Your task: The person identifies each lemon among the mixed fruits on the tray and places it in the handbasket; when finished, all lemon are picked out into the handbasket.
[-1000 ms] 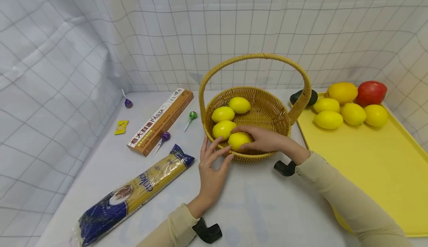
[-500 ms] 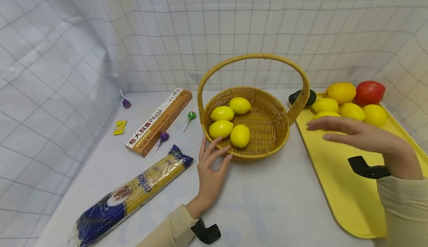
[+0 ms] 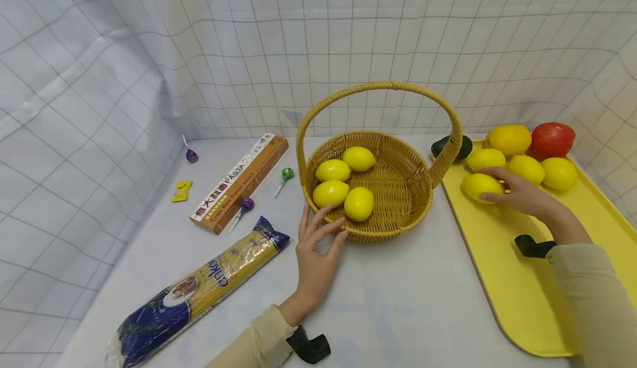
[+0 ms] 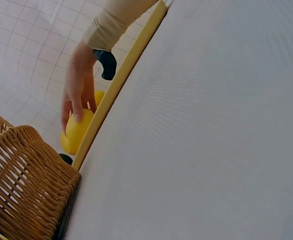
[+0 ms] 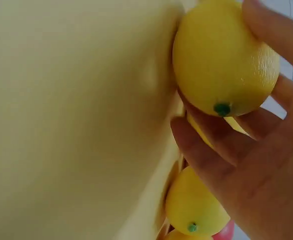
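In the head view, a woven basket (image 3: pixel 423 213) with a tall handle stands mid-table with several yellow lemons (image 3: pixel 359 203) in its left half. My left hand (image 3: pixel 316 263) rests its fingertips on the basket's front-left rim, fingers spread. On the yellow tray (image 3: pixel 502 279) at the right, my right hand (image 3: pixel 530 193) holds a lemon (image 3: pixel 478 187) between thumb and fingers. Seen from the right wrist, that lemon (image 5: pixel 221 60) has a green stem end and sits against the tray, with the thumb on one side and fingers curled behind.
More lemons (image 3: pixel 558 173), a larger yellow fruit (image 3: pixel 508 139) and a red fruit (image 3: pixel 552 140) lie on the tray's far end; an avocado (image 3: pixel 452 145) is beside it. At left lie a pasta box (image 3: pixel 239 184), a spaghetti bag (image 3: pixel 204 290), lollipops (image 3: pixel 287 174) and a yellow sachet (image 3: pixel 182 191).
My right hand has let go of a lemon in the basket, moved right over the tray, and taken hold of another lemon there. My left hand has stayed at the basket rim.
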A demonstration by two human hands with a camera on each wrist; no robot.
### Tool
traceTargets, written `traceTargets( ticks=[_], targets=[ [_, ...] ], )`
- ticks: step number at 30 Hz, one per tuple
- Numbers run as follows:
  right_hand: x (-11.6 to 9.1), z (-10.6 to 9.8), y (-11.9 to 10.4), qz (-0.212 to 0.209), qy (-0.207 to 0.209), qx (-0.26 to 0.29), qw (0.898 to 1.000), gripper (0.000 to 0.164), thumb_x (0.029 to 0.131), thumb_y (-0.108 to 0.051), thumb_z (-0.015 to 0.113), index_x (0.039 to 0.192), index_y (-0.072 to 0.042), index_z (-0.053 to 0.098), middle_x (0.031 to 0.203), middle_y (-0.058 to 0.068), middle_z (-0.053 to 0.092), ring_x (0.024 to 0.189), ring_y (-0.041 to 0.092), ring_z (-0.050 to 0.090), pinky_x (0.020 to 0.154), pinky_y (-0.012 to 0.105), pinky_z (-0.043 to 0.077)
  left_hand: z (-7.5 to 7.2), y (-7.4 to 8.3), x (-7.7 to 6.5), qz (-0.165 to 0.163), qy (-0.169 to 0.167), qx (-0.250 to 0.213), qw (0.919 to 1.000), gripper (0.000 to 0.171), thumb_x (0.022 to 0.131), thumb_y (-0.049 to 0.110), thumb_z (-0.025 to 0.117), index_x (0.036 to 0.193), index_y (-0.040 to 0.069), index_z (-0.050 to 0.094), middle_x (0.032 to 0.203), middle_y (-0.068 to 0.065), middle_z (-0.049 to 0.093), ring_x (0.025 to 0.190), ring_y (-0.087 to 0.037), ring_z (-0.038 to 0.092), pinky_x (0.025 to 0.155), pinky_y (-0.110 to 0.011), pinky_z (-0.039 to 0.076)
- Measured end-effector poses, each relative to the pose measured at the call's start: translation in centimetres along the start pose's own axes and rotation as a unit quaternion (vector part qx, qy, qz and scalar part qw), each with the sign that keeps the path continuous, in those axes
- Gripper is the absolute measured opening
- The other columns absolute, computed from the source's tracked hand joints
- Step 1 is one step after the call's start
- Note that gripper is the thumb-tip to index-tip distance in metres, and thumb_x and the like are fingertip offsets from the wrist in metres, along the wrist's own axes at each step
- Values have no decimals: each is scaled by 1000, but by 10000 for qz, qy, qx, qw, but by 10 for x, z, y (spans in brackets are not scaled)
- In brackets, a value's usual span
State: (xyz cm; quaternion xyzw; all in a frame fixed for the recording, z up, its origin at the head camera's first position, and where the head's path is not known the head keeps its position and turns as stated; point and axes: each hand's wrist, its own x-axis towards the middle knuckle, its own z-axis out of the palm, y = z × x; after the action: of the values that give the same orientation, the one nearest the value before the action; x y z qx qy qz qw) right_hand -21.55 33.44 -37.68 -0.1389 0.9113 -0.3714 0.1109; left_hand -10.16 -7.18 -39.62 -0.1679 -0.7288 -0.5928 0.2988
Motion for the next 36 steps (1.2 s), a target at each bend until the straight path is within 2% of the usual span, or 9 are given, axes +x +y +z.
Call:
traceTargets(
  ticks=[3, 6, 11, 14, 16, 21, 27, 31, 36],
  targets=[
    [-8, 6, -7, -245, -384, -375, 9983, 60, 90, -23, 65, 139, -5, 37, 137, 25, 35, 114, 39, 36, 91, 54, 33, 0, 1, 0, 2, -18, 16, 10000, 23, 77, -12, 70, 98, -4, 70, 121, -26, 54, 131, -49, 20, 104, -61, 16],
    [-21, 10, -22, -586, -745, -623, 9935, 55, 89, -24, 67, 137, -12, 44, 135, 11, 42, 114, 21, 40, 90, 35, 38, 0, 1, 1, 6, -28, 18, 10000, 22, 77, -12, 70, 98, -5, 70, 122, -26, 54, 131, -49, 20, 105, -60, 16],
    [-36, 13, -71, -1691, -1465, -247, 9743, 54, 89, -14, 65, 138, -20, 43, 133, -1, 47, 116, 6, 42, 91, 17, 36, 0, -7, -1, 80, 18, -12, 10000, 24, 76, -12, 70, 99, -4, 70, 122, -25, 54, 132, -47, 19, 105, -60, 15],
    [-33, 20, -105, -2355, -1674, 101, 9573, 59, 88, -7, 66, 140, -17, 41, 135, 1, 47, 116, 12, 44, 93, 16, 34, 1, -17, -3, 91, 26, -10, 10000, 24, 77, -9, 71, 100, -2, 70, 124, -22, 54, 134, -43, 19, 105, -59, 13],
    [-23, 30, -122, -2476, -1747, 294, 9525, 59, 88, -7, 66, 141, -16, 40, 136, 3, 46, 115, 15, 46, 93, 20, 37, 2, -25, -5, 77, 16, 12, 10000, 23, 78, -6, 72, 100, -2, 70, 125, -19, 55, 135, -40, 18, 106, -57, 13],
    [19, 63, -139, -2118, -2049, 606, 9537, 55, 91, -17, 64, 141, -13, 40, 137, 3, 44, 112, 18, 48, 90, 34, 44, 3, -32, -7, 56, -25, 43, 10000, 21, 81, 0, 72, 102, -1, 71, 128, -14, 54, 136, -35, 18, 107, -56, 13],
    [52, 93, -144, -2050, -2610, 259, 9430, 54, 91, -28, 64, 138, -13, 43, 137, 5, 42, 114, 20, 44, 92, 41, 40, 4, -30, -9, -54, -81, 45, 9999, 21, 81, 0, 72, 101, -1, 71, 128, -13, 54, 137, -35, 17, 107, -56, 13],
    [58, 107, -150, -2347, -2458, 23, 9405, 53, 91, -27, 64, 137, -9, 46, 134, 7, 46, 111, 21, 47, 91, 42, 41, 4, -20, -5, -21, -67, 76, 9999, 21, 79, -5, 72, 100, -2, 71, 127, -18, 54, 135, -41, 18, 105, -59, 14],
    [60, 119, -152, -2409, -1450, -466, 9585, 46, 90, -18, 64, 131, -2, 51, 129, 12, 52, 117, 26, 48, 95, 45, 39, 2, 0, 0, -4, -73, 37, 10000, 20, 77, -10, 70, 97, -7, 69, 123, -26, 54, 131, -50, 19, 103, -64, 15]
  ],
)
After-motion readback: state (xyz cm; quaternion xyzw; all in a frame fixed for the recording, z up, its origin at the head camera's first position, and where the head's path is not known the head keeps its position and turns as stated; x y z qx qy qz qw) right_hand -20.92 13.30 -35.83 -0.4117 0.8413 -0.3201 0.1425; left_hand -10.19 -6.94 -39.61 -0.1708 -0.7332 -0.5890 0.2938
